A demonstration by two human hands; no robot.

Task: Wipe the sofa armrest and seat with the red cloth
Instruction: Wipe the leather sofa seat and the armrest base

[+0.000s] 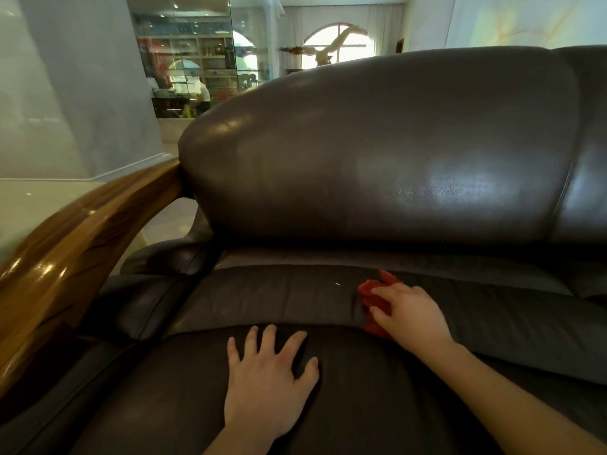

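Observation:
A dark brown leather sofa fills the view, its seat cushion [269, 300] in front of me and a wooden armrest [75, 238] curving along the left. The red cloth [372, 298] lies bunched on the rear part of the seat, near the crease below the backrest. My right hand [410, 311] presses down on the cloth, fingers curled over it and hiding most of it. My left hand [267, 376] rests flat on the front of the seat with fingers spread, holding nothing. A small white speck [337, 284] sits on the seat left of the cloth.
The padded backrest [377, 149] rises behind the seat, with a second cushion section at the right [588, 159]. Beyond the armrest are a pale floor [29, 205] and a grey wall. A glass partition with shelves [197, 60] stands far behind.

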